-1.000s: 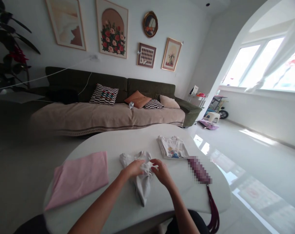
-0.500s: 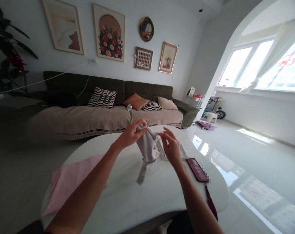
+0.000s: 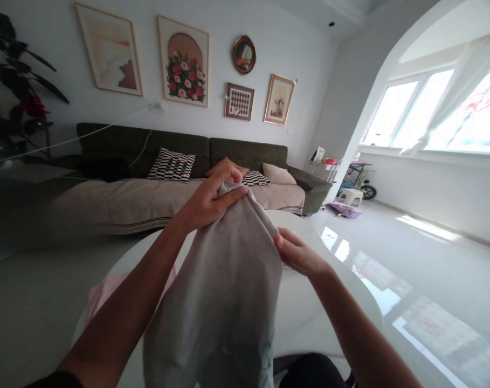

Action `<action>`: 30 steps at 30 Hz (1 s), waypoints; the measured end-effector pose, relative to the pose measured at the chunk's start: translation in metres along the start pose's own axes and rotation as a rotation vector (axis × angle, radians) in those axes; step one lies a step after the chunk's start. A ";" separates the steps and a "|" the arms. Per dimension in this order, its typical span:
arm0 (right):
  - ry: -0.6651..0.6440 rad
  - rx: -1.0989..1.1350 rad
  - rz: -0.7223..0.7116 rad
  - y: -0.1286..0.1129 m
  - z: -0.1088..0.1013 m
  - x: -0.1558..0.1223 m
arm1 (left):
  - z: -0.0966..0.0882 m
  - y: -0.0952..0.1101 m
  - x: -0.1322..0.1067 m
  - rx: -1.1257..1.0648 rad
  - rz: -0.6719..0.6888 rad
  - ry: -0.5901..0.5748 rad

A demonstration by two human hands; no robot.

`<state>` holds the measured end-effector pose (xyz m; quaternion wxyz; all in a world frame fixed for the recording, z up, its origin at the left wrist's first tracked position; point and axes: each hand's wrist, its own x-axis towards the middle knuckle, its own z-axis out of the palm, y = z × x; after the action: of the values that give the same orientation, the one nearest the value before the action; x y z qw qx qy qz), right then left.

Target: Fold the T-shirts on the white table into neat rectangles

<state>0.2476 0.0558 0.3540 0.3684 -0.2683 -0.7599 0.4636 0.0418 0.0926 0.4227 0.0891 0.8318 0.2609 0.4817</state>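
A light grey garment (image 3: 224,280) hangs in front of me above the table, with a bluish print near its lower right edge. Its exact kind cannot be made out. My left hand (image 3: 206,202) is closed, pinching the garment's top corner between thumb and fingers. Lower down, my right hand (image 3: 299,253) grips the right edge of the same cloth, its fingers closed. A folded pink cloth (image 3: 105,291) lies at the table's left side, partly covered by my left forearm and the grey garment.
The round white table (image 3: 309,312) stands before me. Behind it is a dark green sofa (image 3: 245,146) with a beige cover and several cushions. A white stool (image 3: 352,195) and a purple item (image 3: 345,209) are on the glossy floor at the right.
The grey garment, bunched over the table before, is now lifted and spread down toward me. My left hand has risen; my right has moved down and right along the edge, now gripping it.
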 end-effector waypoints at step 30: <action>0.717 -0.437 0.232 0.203 -0.026 -0.072 | 0.074 -0.099 -0.210 0.413 -0.600 -0.299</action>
<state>0.3235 0.1015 0.1566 0.4891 -0.5677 -0.6288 0.2077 -0.0139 0.0750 0.1865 0.0936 0.7801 0.5680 0.2450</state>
